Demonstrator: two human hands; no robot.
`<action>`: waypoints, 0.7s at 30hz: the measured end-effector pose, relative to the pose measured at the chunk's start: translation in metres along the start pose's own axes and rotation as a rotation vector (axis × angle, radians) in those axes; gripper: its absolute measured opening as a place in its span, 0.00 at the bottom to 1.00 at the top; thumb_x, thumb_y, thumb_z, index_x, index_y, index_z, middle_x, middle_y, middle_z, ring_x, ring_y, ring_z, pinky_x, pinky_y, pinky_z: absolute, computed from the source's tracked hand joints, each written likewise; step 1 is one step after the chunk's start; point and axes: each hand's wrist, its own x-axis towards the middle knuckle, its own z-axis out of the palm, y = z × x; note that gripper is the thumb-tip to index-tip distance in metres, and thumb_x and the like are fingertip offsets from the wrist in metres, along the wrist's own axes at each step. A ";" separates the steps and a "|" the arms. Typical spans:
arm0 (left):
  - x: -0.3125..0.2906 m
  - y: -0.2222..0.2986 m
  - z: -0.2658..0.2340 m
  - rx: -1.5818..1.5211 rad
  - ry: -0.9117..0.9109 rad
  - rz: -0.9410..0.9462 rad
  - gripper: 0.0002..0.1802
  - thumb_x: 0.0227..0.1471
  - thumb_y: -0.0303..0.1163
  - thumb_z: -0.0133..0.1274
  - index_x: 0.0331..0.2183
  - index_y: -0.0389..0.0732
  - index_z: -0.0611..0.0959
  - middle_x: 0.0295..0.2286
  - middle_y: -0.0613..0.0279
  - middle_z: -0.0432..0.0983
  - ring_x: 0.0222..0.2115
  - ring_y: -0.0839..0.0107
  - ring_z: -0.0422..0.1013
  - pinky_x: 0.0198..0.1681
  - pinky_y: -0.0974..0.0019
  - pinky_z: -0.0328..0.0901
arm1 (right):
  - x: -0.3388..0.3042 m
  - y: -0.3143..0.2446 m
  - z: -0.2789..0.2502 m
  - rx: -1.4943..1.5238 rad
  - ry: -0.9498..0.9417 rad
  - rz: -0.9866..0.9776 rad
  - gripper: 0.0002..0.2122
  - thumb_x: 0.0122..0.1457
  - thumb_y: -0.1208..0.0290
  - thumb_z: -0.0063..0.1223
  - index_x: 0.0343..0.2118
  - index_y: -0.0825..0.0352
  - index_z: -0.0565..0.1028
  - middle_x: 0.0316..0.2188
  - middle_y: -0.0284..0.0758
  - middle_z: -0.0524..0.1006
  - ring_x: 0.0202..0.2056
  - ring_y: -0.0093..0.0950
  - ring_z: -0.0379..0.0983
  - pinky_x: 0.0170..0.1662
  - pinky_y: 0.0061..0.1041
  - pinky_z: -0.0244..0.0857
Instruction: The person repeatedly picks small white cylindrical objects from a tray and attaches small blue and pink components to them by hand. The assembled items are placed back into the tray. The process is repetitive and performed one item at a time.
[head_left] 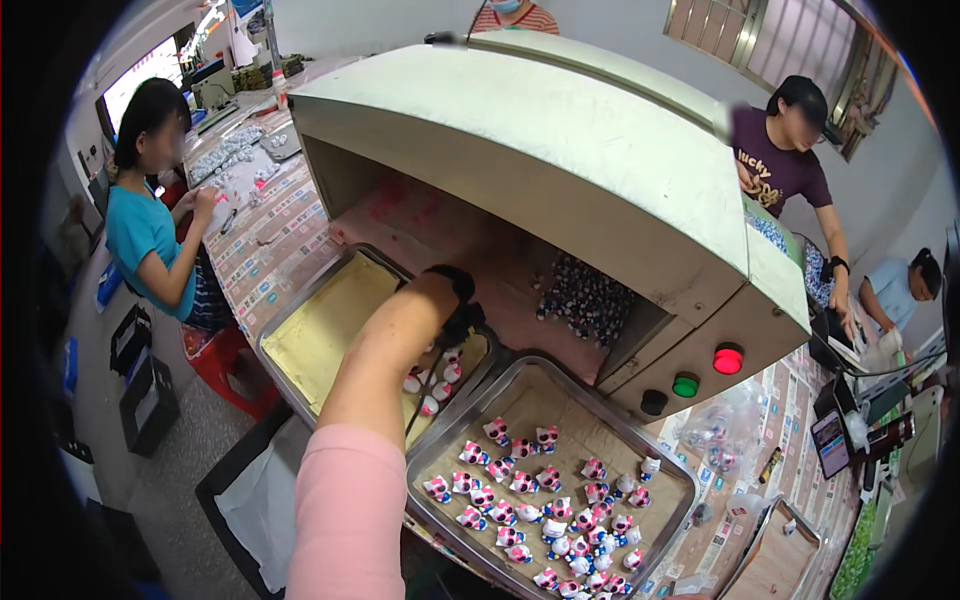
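Observation:
My left arm, in a pink sleeve, reaches up from the lower edge. Its hand [462,322] is over the far end of a metal tray [325,325] lined with yellowish material. A black band circles the wrist; the dark hand's fingers are hidden. Beside the hand lie several small white and pink figurines [430,406]. A second metal tray [520,395], nearer and to the right, holds many small cat-like figurines [522,482] in white, pink and blue. At the lower edge a skin-coloured sliver [690,597] may be my right hand; its fingers cannot be made out.
A large beige machine [520,120] arches over the table, with a red light [728,359] at its right. Dark little pieces [585,300] lie inside its opening. A clear bag [722,435] and shallow box [775,550] stand right. Several people work around the table.

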 end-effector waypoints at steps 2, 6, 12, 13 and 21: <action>0.016 -0.008 0.002 0.013 -0.031 -0.032 0.57 0.30 0.58 0.66 0.57 0.37 0.64 0.56 0.41 0.59 0.57 0.45 0.55 0.60 0.49 0.50 | -0.002 0.001 -0.001 -0.018 -0.001 0.080 0.07 0.54 0.78 0.57 0.35 0.71 0.79 0.30 0.39 0.78 0.32 0.29 0.74 0.38 0.25 0.66; 0.030 -0.023 -0.001 0.003 -0.065 -0.061 0.57 0.30 0.58 0.66 0.57 0.37 0.64 0.56 0.41 0.59 0.57 0.45 0.55 0.60 0.49 0.50 | 0.002 -0.007 -0.004 -0.018 0.058 -0.020 0.06 0.53 0.80 0.56 0.34 0.73 0.78 0.31 0.41 0.77 0.33 0.32 0.74 0.39 0.26 0.66; 0.016 -0.047 -0.034 -0.158 -0.119 -0.030 0.57 0.31 0.59 0.66 0.57 0.36 0.64 0.56 0.40 0.58 0.57 0.45 0.55 0.60 0.49 0.50 | 0.008 0.002 -0.008 -0.051 0.076 -0.004 0.06 0.53 0.81 0.56 0.34 0.74 0.78 0.31 0.42 0.77 0.34 0.34 0.74 0.40 0.27 0.66; 0.013 -0.051 -0.037 -0.206 -0.130 -0.010 0.57 0.31 0.59 0.66 0.57 0.36 0.64 0.56 0.40 0.58 0.57 0.45 0.55 0.60 0.49 0.50 | 0.009 0.001 -0.006 -0.052 0.074 0.013 0.06 0.53 0.81 0.56 0.34 0.74 0.78 0.31 0.42 0.77 0.34 0.34 0.74 0.40 0.27 0.66; 0.041 -0.011 -0.044 -0.300 -0.070 0.088 0.57 0.31 0.59 0.65 0.57 0.36 0.63 0.56 0.40 0.58 0.58 0.45 0.54 0.60 0.48 0.50 | 0.014 0.012 -0.003 -0.079 0.039 -0.047 0.06 0.53 0.82 0.55 0.34 0.73 0.78 0.31 0.43 0.78 0.35 0.34 0.74 0.41 0.28 0.66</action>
